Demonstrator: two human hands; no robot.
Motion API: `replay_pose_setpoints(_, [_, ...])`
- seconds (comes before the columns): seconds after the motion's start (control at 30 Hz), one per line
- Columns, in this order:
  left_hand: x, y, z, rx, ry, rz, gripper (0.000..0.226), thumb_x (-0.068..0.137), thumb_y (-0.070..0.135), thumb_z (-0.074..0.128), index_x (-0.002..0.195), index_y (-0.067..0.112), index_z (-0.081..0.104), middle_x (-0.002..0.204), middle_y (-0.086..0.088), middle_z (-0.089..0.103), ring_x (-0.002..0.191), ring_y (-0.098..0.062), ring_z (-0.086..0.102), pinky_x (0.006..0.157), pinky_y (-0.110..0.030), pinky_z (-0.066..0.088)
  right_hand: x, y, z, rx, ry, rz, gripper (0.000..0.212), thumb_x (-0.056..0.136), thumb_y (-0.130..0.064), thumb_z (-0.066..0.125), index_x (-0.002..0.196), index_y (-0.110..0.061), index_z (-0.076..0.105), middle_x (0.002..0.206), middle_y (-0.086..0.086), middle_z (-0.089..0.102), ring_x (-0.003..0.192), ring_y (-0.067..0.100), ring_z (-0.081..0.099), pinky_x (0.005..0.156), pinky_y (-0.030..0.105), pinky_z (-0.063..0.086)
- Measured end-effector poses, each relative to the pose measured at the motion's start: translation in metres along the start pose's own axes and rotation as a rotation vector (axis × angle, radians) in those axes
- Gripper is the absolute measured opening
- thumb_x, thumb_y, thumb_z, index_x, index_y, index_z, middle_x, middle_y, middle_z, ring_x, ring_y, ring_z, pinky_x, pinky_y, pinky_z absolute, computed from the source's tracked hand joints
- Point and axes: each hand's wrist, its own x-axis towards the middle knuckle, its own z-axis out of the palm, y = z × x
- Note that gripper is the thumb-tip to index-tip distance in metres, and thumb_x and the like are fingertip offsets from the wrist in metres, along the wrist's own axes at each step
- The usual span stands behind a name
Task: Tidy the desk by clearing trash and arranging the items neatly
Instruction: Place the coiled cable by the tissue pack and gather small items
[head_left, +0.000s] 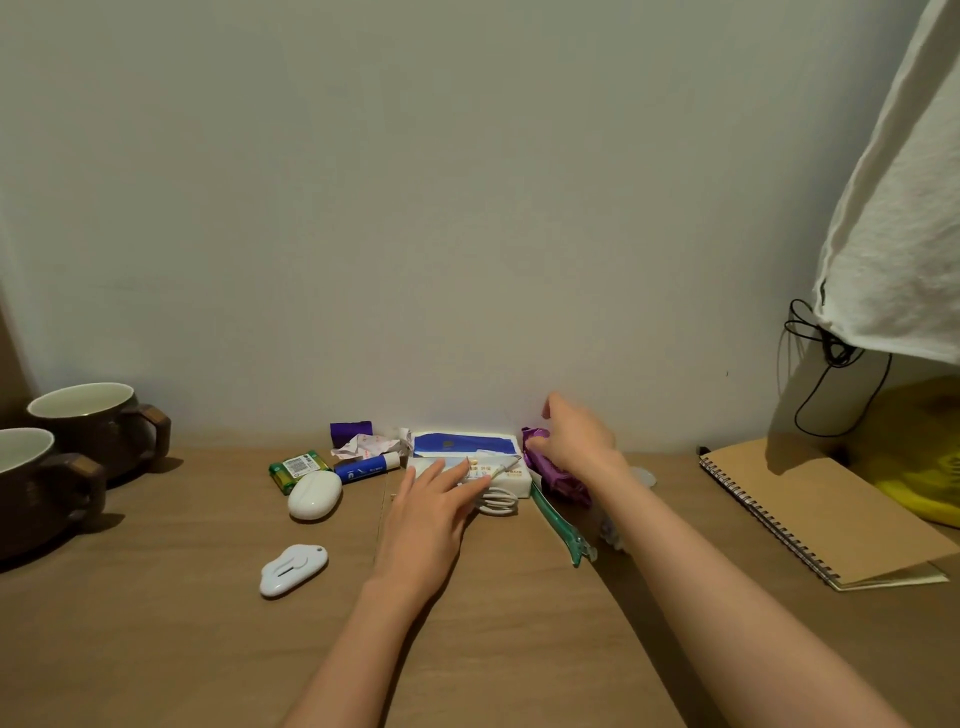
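Mugs (98, 421): two, side by side at the far left of the bench (156, 649), handles turned right. They are out of the way and likely fine where they stand.
Batteries (297, 469): a green pack lying askew, touching the white case (315, 494) just in front.
Cloud tag (293, 570): alone, nearer the bench edge, apart from the cluster.
Paper ball (366, 446): crumpled against the wall, beside a purple box (350, 432) and behind the glue stick (366, 469). It looks like trash.
Tissue pack (462, 446): against the wall at the middle, with a coiled cable (498, 501) at its front.
Left hand (426, 519): flat, fingers straight, tips resting on the pack's front and the cable. It holds nothing and is probably steadying the pack.
Clip (558, 519): green, lying right of the cable.
Purple wrapper (550, 467): crumpled by the wall, just right of the pack. It is likely the trash in hand.
Right hand (576, 441): over the wrapper, fingers down on it. It is blurred, so I cannot tell whether it grips.
Notebook (821, 514): closed, far right, below a hanging cloth (893, 182).
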Motion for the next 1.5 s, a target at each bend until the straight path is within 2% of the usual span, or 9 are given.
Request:
replay_pose_setpoints(0.17, [-0.002,0.001,-0.001,-0.019,0.009,0.001,0.042,0.100,0.028,0.037,0.139,0.042,0.035,0.151,0.010,0.033,0.143,-0.014,0.019,0.118,-0.036,0.007,-0.014,0.000,-0.010,0.005,-0.029,-0.057,0.021,0.079,-0.030,0.069,0.096,-0.019,0.073,0.094,0.003,0.070,0.092,0.023,0.062,0.073,0.031,0.050])
replay_pose_setpoints(0.33, [-0.003,0.003,-0.004,-0.034,0.011,-0.010,0.042,0.099,0.028,0.040,0.139,0.042,0.036,0.151,0.009,0.032,0.143,-0.014,0.018,0.118,-0.035,0.007,-0.022,-0.001,0.007,-0.149,0.020,-0.090,0.028,0.077,-0.037,0.070,0.095,-0.015,0.071,0.091,0.004,0.069,0.088,0.022,0.060,0.078,0.036,0.054])
replay_pose_setpoints(0.7, [-0.007,0.003,-0.007,-0.122,0.030,-0.024,0.042,0.097,0.023,0.046,0.135,0.038,0.043,0.150,0.008,0.035,0.143,-0.014,0.020,0.119,-0.036,0.009,-0.022,0.000,0.010,-0.116,-0.051,-0.044,0.024,0.082,-0.030,0.066,0.097,-0.011,0.064,0.095,0.008,0.065,0.094,0.025,0.058,0.082,0.037,0.053])
replay_pose_setpoints(0.87, [-0.005,0.001,-0.003,-0.170,0.069,-0.046,0.041,0.095,0.022,0.050,0.133,0.036,0.047,0.147,0.008,0.040,0.140,-0.013,0.025,0.118,-0.037,0.019,-0.030,0.003,0.010,0.031,0.032,-0.004,0.034,0.083,-0.039,0.062,0.073,-0.007,0.065,0.071,0.008,0.062,0.073,0.026,0.059,0.063,0.036,0.051])
replay_pose_setpoints(0.93, [-0.004,0.001,-0.002,-0.210,0.118,-0.054,0.040,0.094,0.021,0.051,0.132,0.034,0.049,0.144,0.007,0.043,0.137,-0.011,0.030,0.114,-0.036,0.027,-0.034,0.003,0.003,0.113,0.101,-0.003,0.026,0.084,-0.025,0.057,0.071,-0.004,0.066,0.070,0.012,0.065,0.072,0.030,0.061,0.065,0.039,0.054])
replay_pose_setpoints(1.07, [-0.002,0.010,-0.011,-0.429,0.256,-0.128,0.037,0.096,0.026,0.048,0.133,0.032,0.049,0.137,0.009,0.047,0.127,-0.005,0.038,0.103,-0.025,0.036,-0.046,-0.007,-0.021,0.330,0.174,-0.068,0.016,0.089,-0.017,0.054,0.088,-0.011,0.069,0.080,0.001,0.066,0.077,0.018,0.062,0.068,0.029,0.049])
replay_pose_setpoints(1.27, [-0.004,0.023,-0.040,-1.037,0.255,-0.380,0.043,0.091,0.035,0.056,0.133,0.031,0.047,0.112,0.013,0.057,0.110,-0.007,0.053,0.084,-0.022,0.048,-0.076,-0.033,-0.043,0.581,0.010,-0.196,0.012,0.085,-0.024,0.067,0.091,-0.015,0.073,0.081,-0.004,0.071,0.077,0.006,0.064,0.063,0.016,0.048])
replay_pose_setpoints(1.4, [-0.016,0.022,-0.055,-1.100,0.371,-0.455,0.034,0.086,0.027,0.064,0.119,0.020,0.061,0.095,0.014,0.063,0.096,-0.007,0.061,0.084,-0.027,0.052,-0.089,-0.048,-0.034,0.612,-0.129,-0.258,0.011,0.082,-0.028,0.070,0.087,-0.019,0.074,0.081,-0.004,0.074,0.080,0.008,0.069,0.075,0.026,0.055])
replay_pose_setpoints(1.5, [-0.030,0.011,-0.065,-1.112,0.468,-0.506,0.022,0.085,0.020,0.067,0.106,0.016,0.066,0.091,0.011,0.067,0.089,-0.005,0.064,0.076,-0.019,0.054,-0.096,-0.059,-0.025,0.631,-0.181,-0.312,0.013,0.085,-0.027,0.068,0.091,-0.017,0.074,0.083,-0.005,0.073,0.079,0.005,0.067,0.069,0.020,0.053])
